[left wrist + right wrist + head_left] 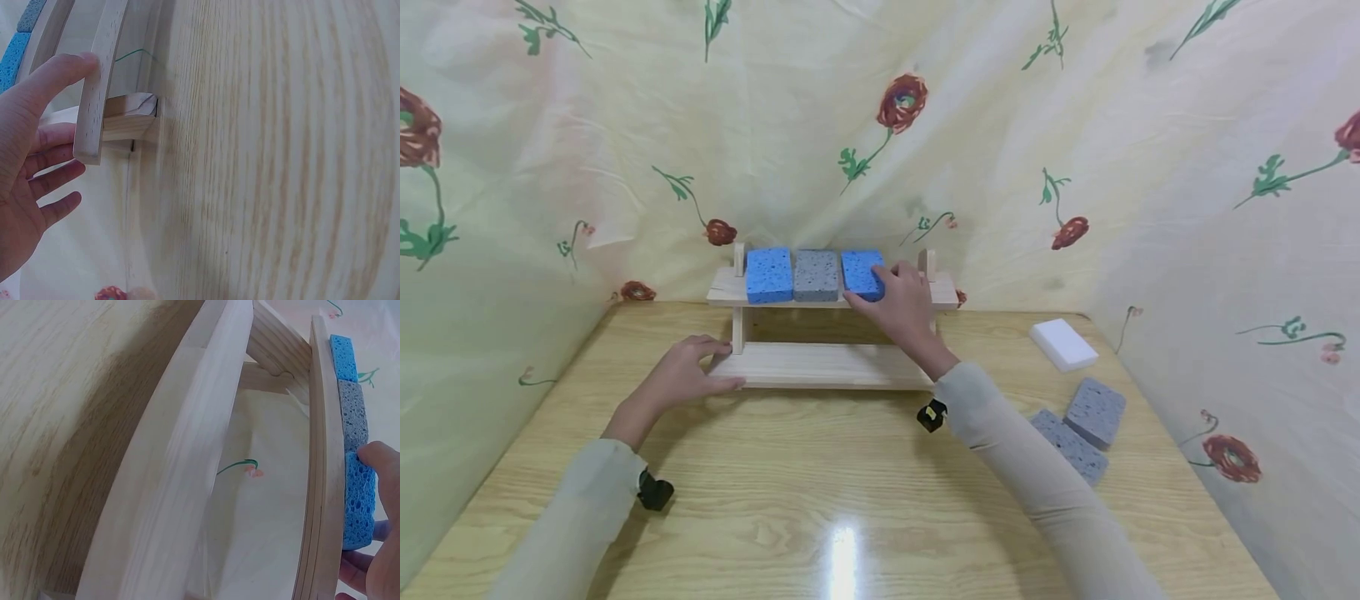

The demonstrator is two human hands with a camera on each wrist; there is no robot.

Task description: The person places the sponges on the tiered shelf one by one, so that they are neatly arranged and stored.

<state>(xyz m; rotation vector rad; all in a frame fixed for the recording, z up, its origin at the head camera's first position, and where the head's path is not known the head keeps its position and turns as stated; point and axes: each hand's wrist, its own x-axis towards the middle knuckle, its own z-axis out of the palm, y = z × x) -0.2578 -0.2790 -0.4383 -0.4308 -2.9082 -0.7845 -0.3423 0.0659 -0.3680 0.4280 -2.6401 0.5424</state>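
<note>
A two-tier wooden shelf (pixel 820 363) stands at the back of the table. On its upper board, a blue sponge (pixel 769 275), a grey sponge (pixel 816 276) and a second blue sponge (pixel 859 273) lie in a row from left to right. My right hand (pixel 904 304) holds the second blue sponge (pixel 359 503) at its right end, thumb at the front edge and fingers on its far side. At the lower board's left end, my left hand (pixel 681 375) grips the wood. The left wrist view shows the thumb on the board (pixel 94 119) and the fingers behind it.
At the right of the table lie a white block (pixel 1063 344) and two grey sponges, one (pixel 1096 412) touching or overlapping the other (pixel 1070 446). Flower-printed cloth (pixel 820 150) hangs close behind the shelf and along both sides.
</note>
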